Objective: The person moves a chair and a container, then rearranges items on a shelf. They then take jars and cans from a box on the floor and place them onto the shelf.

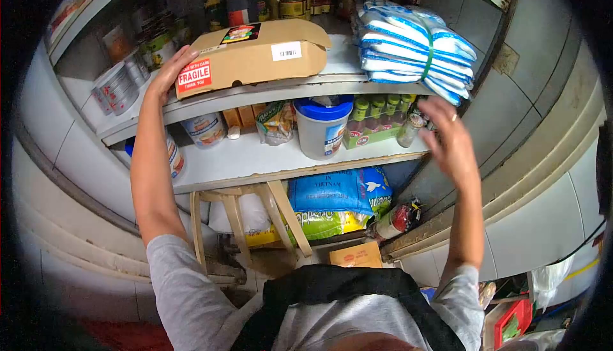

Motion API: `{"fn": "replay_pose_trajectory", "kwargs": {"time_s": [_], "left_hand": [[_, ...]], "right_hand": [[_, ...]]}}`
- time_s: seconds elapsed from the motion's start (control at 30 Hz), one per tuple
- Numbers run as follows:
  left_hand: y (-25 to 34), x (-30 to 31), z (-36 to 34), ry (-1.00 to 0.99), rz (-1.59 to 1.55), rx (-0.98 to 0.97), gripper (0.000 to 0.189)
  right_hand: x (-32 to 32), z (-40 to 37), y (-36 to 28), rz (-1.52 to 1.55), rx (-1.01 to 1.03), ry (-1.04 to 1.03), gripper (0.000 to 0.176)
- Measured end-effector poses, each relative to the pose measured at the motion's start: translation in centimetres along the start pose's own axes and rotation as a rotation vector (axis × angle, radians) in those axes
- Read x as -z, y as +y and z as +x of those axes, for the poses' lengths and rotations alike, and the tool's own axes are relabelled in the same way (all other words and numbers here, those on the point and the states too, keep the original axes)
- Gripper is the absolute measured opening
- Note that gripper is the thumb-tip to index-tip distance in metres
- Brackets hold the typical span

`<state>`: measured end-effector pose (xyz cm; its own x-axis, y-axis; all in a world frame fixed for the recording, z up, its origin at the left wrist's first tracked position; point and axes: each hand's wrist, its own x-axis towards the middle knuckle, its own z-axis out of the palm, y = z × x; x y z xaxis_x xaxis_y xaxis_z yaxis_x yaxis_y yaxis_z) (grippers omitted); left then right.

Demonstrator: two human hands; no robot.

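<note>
A brown cardboard box (255, 58) with a red FRAGILE label lies on the upper shelf, its front side near the shelf edge. My left hand (171, 73) grips its left end, fingers over the corner. To its right on the same shelf sits a stack of folded white and blue cloths (408, 47) tied with a green band. My right hand (447, 135) is raised just below and in front of the stack, slightly blurred, with fingers apart and nothing seen in it. A ring shows on one finger.
Cans (118, 86) and jars line the upper shelf. Below stand a blue-lidded tub (324, 127), a green pack of bottles (377, 121) and a glass jar (410, 130). Lower down are blue sacks (332, 191), a beige stool (239, 217) and a small carton (356, 255).
</note>
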<state>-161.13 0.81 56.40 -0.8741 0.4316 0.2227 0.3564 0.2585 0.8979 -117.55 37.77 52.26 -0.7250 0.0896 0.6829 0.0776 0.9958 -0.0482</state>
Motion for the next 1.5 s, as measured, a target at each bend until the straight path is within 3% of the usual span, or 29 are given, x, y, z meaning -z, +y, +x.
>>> {"fn": "replay_pose_trajectory", "kwargs": {"time_s": [0.13, 0.2, 0.27, 0.3, 0.33, 0.37, 0.4, 0.43, 0.5, 0.6, 0.63, 0.7, 0.77, 0.83, 0.97, 1.03, 1.07, 1.1, 1.13, 1.17, 1.2, 1.23, 1.27, 1.3, 1.33, 1.37, 1.4, 1.43, 1.5], "left_hand": [[1.5, -2.8, 0.5, -0.009, 0.009, -0.121, 0.084], [1.8, -4.5, -0.2, 0.023, 0.038, -0.235, 0.068], [1.5, -6.3, 0.6, -0.038, -0.110, -0.341, 0.058], [1.3, -7.1, 0.8, -0.021, -0.073, -0.451, 0.052], [-0.3, -7.4, 2.8, 0.017, 0.026, -0.546, 0.049], [-0.9, -8.5, 4.1, 0.024, 0.031, -0.778, 0.047], [-2.0, -9.8, 5.6, 0.168, 0.116, -0.899, 0.046], [-1.3, -11.5, 4.1, 0.325, -0.041, -0.594, 0.051], [3.4, -12.2, -3.1, 0.471, 0.073, -0.159, 0.058], [2.1, -14.9, -1.4, 0.766, 0.200, -0.292, 0.068], [1.8, -15.1, -1.2, 0.772, 0.196, -0.288, 0.068], [1.7, -15.1, -1.0, 0.813, 0.272, -0.308, 0.069], [1.8, -14.6, -1.3, 0.763, 0.232, -0.315, 0.072], [1.8, -14.1, -1.8, 0.552, 0.126, -0.328, 0.074], [1.9, -14.9, -1.0, 0.473, 0.278, -0.251, 0.076], [1.2, -15.4, -0.9, 0.943, 0.478, -0.456, 0.075], [0.4, -14.9, -0.8, 0.901, 0.386, -0.501, 0.073], [0.0, -12.7, -2.9, 0.877, 0.128, -0.700, 0.055], [-1.1, -11.5, -5.9, 1.020, -0.014, -0.746, 0.039], [-4.6, -10.3, -6.4, 1.059, -0.114, -0.750, 0.036], [-7.7, -8.5, -7.8, 1.220, 0.067, -0.587, 0.051], [-9.1, -7.1, -9.4, 1.313, -0.041, -0.283, 0.036], [-12.8, -3.8, -8.9, 1.413, -0.047, -0.213, 0.039], [-14.1, -1.3, -10.0, 1.514, 0.172, 0.004, 0.044], [-24.8, 3.0, -3.9, 1.801, 0.289, 0.222, 0.053], [-20.9, 4.3, -6.3, 1.722, -0.017, 0.263, 0.073], [-20.1, 6.6, -7.9, 1.471, -0.152, 0.433, 0.092], [-22.3, 8.6, -7.7, 1.473, -0.159, 0.432, 0.092], [-29.0, 12.5, -4.4, 1.262, -0.126, 0.335, 0.092]], "right_hand": [[0.7, 8.0, 3.3, -0.223, 0.016, 0.248, 0.041], [0.3, 11.9, 6.8, -0.079, 0.047, 0.276, 0.040], [-0.8, 16.0, 11.0, -0.069, 0.032, 0.211, 0.054], [-2.1, 17.0, 13.4, 0.058, -0.105, 0.080, 0.056], [-2.8, 18.1, 14.9, -0.118, -0.163, -0.018, 0.055], [-3.7, 18.6, 17.4, -0.241, -0.057, 0.034, 0.055], [-4.6, 19.5, 22.1, -0.508, 0.115, 0.020, 0.053], [-4.5, 19.1, 22.1, -0.515, 0.138, 0.087, 0.051], [-3.5, 19.5, 18.5, -0.296, -0.090, 0.032, 0.050], [-3.6, 18.8, 19.0, -0.509, 0.014, 0.081, 0.052], [-3.5, 18.6, 18.6, -0.511, 0.022, 0.082, 0.052], [-3.4, 17.6, 16.8, -0.434, -0.112, 0.106, 0.054], [-3.1, 16.8, 15.8, -0.423, -0.107, 0.103, 0.053], [-3.5, 16.1, 15.8, -0.506, 0.000, 0.140, 0.050], [-4.1, 15.8, 15.4, -0.510, 0.024, 0.213, 0.049], [-4.2, 15.6, 15.3, -0.521, 0.029, 0.224, 0.049], [-4.2, 15.6, 15.5, -0.508, 0.020, 0.227, 0.049], [-4.3, 15.5, 15.8, -0.497, 0.009, 0.225, 0.049], [-4.3, 15.4, 16.2, -0.508, 0.046, 0.235, 0.049], [-4.2, 15.3, 15.9, -0.520, 0.047, 0.226, 0.049], [-4.2, 15.3, 15.3, -0.512, 0.033, 0.230, 0.049], [-4.3, 15.3, 15.0, -0.503, 0.018, 0.232, 0.049], [-4.4, 15.3, 15.2, -0.509, 0.011, 0.241, 0.049], [-4.3, 15.2, 15.0, -0.516, 0.009, 0.240, 0.049], [-4.2, 15.1, 14.6, -0.510, -0.003, 0.237, 0.049], [-4.2, 15.2, 14.3, -0.504, -0.013, 0.235, 0.050], [-4.3, 15.3, 14.9, -0.487, 0.031, 0.250, 0.050], [-4.3, 15.3, 15.0, -0.490, 0.035, 0.255, 0.050], [-4.4, 15.2, 15.1, -0.530, -0.006, 0.259, 0.051]]}}
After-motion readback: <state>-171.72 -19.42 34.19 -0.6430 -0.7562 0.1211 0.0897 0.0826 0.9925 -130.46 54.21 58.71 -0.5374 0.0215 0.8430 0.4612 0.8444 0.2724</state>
